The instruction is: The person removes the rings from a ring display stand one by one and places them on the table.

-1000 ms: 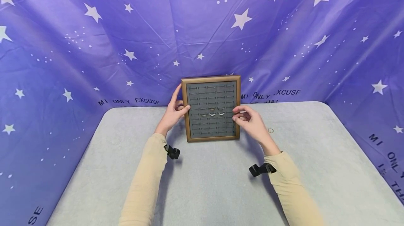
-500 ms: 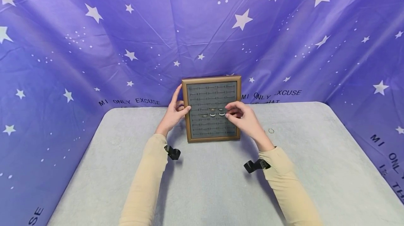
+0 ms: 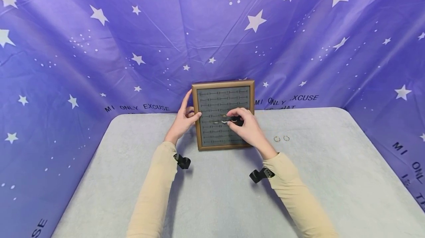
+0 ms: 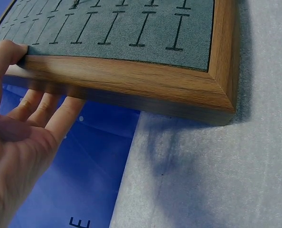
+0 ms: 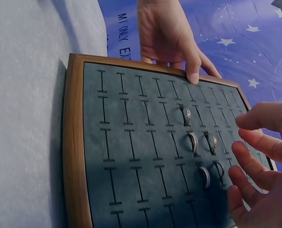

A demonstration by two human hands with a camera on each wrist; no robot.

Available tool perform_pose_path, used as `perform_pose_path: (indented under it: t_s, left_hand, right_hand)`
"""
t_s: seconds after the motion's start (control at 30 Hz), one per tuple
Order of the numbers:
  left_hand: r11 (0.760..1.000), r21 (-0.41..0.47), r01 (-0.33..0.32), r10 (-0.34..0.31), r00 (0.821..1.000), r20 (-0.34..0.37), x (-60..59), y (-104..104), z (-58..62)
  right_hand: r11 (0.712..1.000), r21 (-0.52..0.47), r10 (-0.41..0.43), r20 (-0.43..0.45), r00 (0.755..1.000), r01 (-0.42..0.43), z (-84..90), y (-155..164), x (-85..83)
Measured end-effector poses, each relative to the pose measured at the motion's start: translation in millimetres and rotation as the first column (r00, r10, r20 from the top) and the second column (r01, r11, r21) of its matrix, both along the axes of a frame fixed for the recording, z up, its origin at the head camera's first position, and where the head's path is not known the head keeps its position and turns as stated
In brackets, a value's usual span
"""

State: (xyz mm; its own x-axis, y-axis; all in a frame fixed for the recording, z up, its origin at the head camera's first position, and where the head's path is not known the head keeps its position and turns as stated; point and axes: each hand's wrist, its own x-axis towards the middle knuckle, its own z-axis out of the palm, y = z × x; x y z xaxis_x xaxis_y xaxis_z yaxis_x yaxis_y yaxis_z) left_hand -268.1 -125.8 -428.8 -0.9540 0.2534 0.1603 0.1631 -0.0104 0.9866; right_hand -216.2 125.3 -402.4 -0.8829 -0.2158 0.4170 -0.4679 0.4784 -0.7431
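A wooden-framed ring display board (image 3: 225,147) stands tilted up on the table, its grey slotted pad facing me. My left hand (image 3: 180,123) grips its left edge, thumb on the front and fingers behind, as the left wrist view shows with the frame (image 4: 131,78). Over the board's right half is my right hand (image 3: 245,127), fingers bent and apart, with nothing seen between them. In the right wrist view several rings sit in the slots, among them an upper ring (image 5: 186,115) and a lower silver ring (image 5: 204,177). The right fingertips (image 5: 234,172) are beside the rings.
Two loose rings, a left one (image 3: 277,139) and a right one (image 3: 286,138), lie on the grey-clothed table (image 3: 216,193) right of the board. A purple star-printed curtain (image 3: 159,46) hangs behind and at both sides.
My right hand has moved left from the board's right edge to over the rings. A second loose ring on the table has come into view. The left hand keeps its grip.
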Motion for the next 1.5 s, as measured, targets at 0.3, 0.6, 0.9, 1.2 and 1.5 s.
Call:
perform_pose_path:
  t_s: [0.3,0.6,0.9,1.2,1.5]
  left_hand:
    - [1.0,-0.017,-0.011,0.011,0.999,-0.038,-1.6,0,-5.9]
    - [1.0,-0.009,-0.011,0.01,0.998,-0.057,-1.7,1,-6.7]
    - [1.0,-0.024,-0.012,0.01,0.997,-0.074,-1.3,0,-4.9]
    - [1.0,-0.025,-0.017,0.015,0.998,-0.067,-2.1,1,-5.6]
    - [1.0,-0.025,-0.014,0.012,0.998,-0.059,-1.2,1,-5.1]
  right_hand:
    - [0.999,0.037,-0.035,-0.062,0.997,0.037,-5.3,-10,-6.3]
    - [0.993,0.08,-0.073,-0.184,0.98,0.089,-19.2,-16,-11.7]
    - [0.979,0.122,-0.129,-0.248,0.96,0.163,-24.3,-22,-13.1]
    - [0.977,0.1,-0.161,-0.239,0.958,0.189,-26.6,-26,-13.3]
    - [0.98,0.069,-0.165,-0.228,0.959,0.185,-27.9,-26,-13.4]
